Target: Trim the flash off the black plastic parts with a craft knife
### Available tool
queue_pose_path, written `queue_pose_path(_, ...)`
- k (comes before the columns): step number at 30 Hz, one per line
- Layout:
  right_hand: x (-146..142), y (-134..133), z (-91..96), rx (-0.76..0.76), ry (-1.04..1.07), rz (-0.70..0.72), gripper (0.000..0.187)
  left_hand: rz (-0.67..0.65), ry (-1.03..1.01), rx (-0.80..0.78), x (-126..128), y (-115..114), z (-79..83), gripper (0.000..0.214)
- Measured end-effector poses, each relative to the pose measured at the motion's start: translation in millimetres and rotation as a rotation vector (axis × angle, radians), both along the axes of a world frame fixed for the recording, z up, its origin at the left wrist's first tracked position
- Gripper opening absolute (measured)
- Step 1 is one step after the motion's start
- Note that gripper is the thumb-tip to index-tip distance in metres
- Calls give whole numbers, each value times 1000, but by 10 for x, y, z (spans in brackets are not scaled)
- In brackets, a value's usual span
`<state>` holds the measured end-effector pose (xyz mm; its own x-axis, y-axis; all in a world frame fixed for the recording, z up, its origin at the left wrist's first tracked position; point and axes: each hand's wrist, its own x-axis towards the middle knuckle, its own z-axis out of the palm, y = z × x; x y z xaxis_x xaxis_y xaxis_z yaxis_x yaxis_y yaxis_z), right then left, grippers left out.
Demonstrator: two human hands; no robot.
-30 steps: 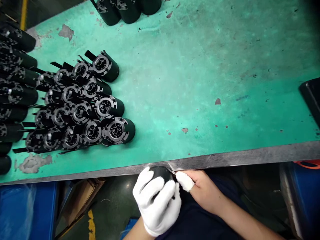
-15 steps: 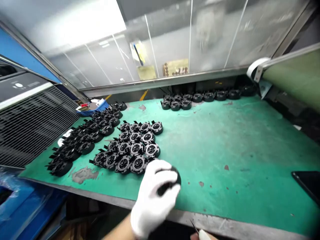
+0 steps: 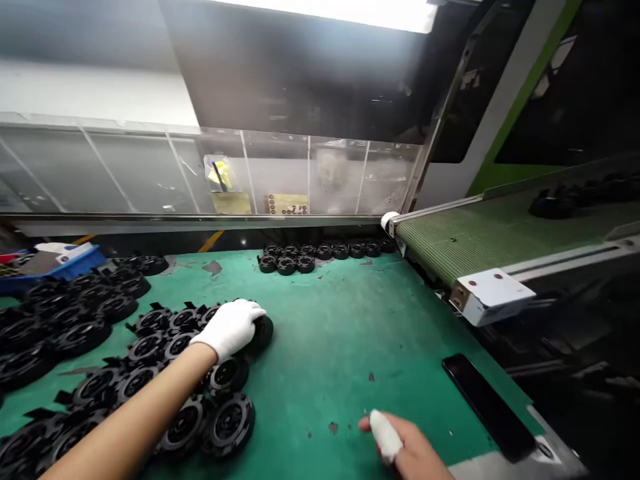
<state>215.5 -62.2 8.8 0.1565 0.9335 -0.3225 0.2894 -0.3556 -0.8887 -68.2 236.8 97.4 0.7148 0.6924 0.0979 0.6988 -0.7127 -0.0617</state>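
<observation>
My left hand (image 3: 231, 328), in a white glove, reaches out over the green table (image 3: 330, 347) and is closed over a black round part (image 3: 263, 331) at the right end of a block of like black parts (image 3: 165, 373). The part rests on the table beside the others. My right hand (image 3: 400, 443) is bare except for a white cot on one finger. It lies low near the table's front edge with its fingers curled, and I cannot make out anything in it.
More black parts lie at the left (image 3: 65, 313) and in a row at the back (image 3: 320, 255). A dark phone (image 3: 487, 407) lies at the right front. A green conveyor belt (image 3: 480, 233) with a black part runs on the right. A blue tray (image 3: 55, 261) sits far left.
My left hand has carried the black part from below the table's edge up and forward to the end of the block of parts. My head has lifted, and the right hand has come onto the table.
</observation>
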Motion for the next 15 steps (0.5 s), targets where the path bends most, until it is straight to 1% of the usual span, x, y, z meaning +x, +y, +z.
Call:
queue_pose_path(2,99,520,79,102,-145,56,59,-13,29,-16,4,39,-21,35)
queue_pose_path(4,164,1211,147,112,-201,111,51,-7,45,-15,44,97,-64,27)
queue_pose_path(6,174,1970,217,128,-272,111,36,14,52,-8,89,165,-111,23)
queue_pose_path(7,161,2334,260,140,-313,100,33,21,52,-8,108,192,-131,22)
queue_pose_path(9,110,2968,365,168,-391,62,34,17,42,-15,136,205,-163,29)
queue_pose_path(10,76,3221,423,174,-425,48,35,5,31,-19,147,186,-179,37)
queue_pose_path(12,4,3593,537,176,-479,42,37,-33,5,-33,168,101,-216,47)
queue_pose_path(13,-30,3714,588,175,-501,50,37,-51,-5,-47,179,42,-236,44)
queue_pose_path(15,-83,3839,668,175,-535,84,37,-67,-23,-78,201,-84,-261,22)
